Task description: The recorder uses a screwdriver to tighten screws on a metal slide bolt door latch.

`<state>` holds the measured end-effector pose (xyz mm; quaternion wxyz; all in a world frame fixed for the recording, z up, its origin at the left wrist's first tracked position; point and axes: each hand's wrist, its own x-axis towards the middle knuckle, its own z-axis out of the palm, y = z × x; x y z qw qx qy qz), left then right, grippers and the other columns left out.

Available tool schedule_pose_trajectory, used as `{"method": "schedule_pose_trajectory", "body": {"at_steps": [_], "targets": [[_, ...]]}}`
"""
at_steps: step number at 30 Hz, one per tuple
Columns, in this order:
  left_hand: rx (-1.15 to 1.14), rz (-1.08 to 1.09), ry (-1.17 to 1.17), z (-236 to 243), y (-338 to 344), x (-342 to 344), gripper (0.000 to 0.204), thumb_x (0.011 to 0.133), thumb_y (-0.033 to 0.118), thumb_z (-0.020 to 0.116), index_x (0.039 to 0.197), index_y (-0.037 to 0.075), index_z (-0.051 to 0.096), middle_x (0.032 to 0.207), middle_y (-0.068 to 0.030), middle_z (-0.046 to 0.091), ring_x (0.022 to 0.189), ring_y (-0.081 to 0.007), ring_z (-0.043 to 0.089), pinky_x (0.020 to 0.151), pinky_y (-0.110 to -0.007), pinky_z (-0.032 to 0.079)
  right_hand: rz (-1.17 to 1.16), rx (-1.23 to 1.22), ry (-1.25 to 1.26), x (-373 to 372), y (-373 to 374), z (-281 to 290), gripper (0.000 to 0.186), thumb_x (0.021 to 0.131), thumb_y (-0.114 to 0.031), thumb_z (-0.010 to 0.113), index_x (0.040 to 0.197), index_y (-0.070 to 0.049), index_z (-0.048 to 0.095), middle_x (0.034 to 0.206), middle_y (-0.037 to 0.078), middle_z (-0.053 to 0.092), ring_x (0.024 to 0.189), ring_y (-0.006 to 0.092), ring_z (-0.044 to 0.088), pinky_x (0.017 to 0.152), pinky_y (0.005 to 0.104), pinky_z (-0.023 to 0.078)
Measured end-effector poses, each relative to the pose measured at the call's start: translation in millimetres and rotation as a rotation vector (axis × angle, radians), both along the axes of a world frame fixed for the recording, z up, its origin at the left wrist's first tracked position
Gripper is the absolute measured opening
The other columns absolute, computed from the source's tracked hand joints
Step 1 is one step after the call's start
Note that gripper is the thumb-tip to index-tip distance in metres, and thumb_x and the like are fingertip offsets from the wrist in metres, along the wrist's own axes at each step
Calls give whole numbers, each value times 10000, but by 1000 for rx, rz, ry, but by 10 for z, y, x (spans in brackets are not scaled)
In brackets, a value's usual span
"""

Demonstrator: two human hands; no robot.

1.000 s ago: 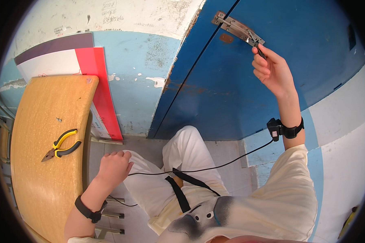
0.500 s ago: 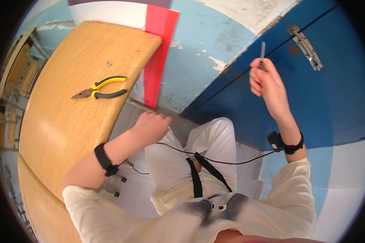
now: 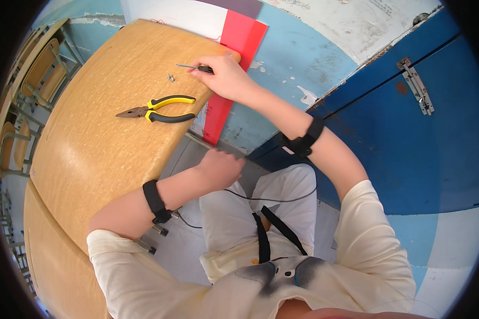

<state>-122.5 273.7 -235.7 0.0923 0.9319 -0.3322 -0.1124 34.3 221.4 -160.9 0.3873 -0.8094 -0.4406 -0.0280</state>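
Note:
My right hand (image 3: 223,77) reaches over the far right corner of the wooden desk (image 3: 90,143). It is closed on a small screwdriver (image 3: 205,69) with a dark handle, whose thin metal shaft points left, above the desk. Just below the shaft lie a few small metal pieces (image 3: 170,78), perhaps screws. Pliers (image 3: 149,111) with yellow and black handles rest on the desk nearer to me, jaws to the left and handles apart. My left hand (image 3: 222,170) is curled beside the desk's right edge, above my lap. Whatever its fingers may hold is hidden.
To the right is a blue door (image 3: 378,143) with a metal bolt latch (image 3: 418,87). A red and white board (image 3: 242,40) stands behind the desk against the peeling wall. Wooden chairs (image 3: 42,72) are at far left. A black cable (image 3: 282,200) crosses above my legs.
My right hand has swung left with the screwdriver, from in front of the blue door to above the desk. My left hand stays curled near the desk edge. The view has shifted slightly.

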Motion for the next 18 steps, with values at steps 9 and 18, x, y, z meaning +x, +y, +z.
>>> {"method": "schedule_pose_trajectory", "body": {"at_steps": [9,18], "targets": [[34,17,38,41,-17,30,243,857,283,574,968,67,572,850,-93,640,802,-282,652,693,-414,504,-52,9,36,-62,405,-195,223,809,-213,685,924,-27,644,813,149,645,750,235,626,679,334,484],[-51,26,-35,-78,88,-13,239,851,275,583,989,83,555,840,-112,638,809,-302,642,699,-423,500,-163,202,-111,-337,-609,-59,159,886,-104,598,926,17,503,826,136,625,616,169,554,564,302,438]]}}
